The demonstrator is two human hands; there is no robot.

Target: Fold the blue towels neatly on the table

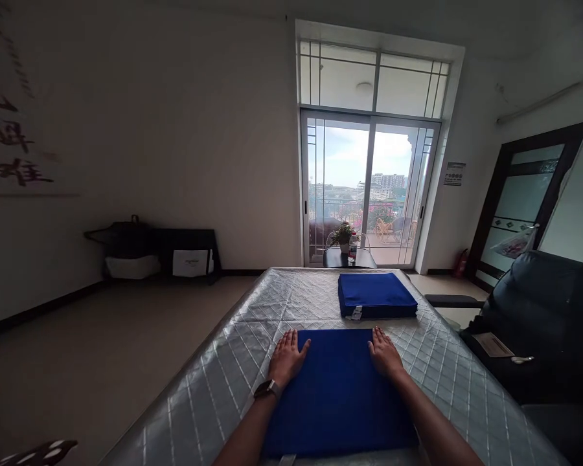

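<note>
A flat blue folded cloth point(342, 395) lies on a table with a silver quilted cover point(208, 395). My left hand point(288, 356) rests flat at its far left corner, fingers stretched forward and thumb out over the blue fabric; a dark watch sits on that wrist. Opposite it, my right hand point(385, 353) lies along the far right corner with the fingers extended. Both hands touch the cloth's edges and grip nothing. Just beyond, to the right, is a neat stack of blue folded cloths point(377, 292) with a white tag at its near left corner.
A black armchair point(539, 323) stands close on the right, with a brown card and a small white item on it. Past the table's far end, a small dark table point(350, 259) carries a plant and a bottle before sliding glass doors. Bags point(192, 262) sit by the left wall.
</note>
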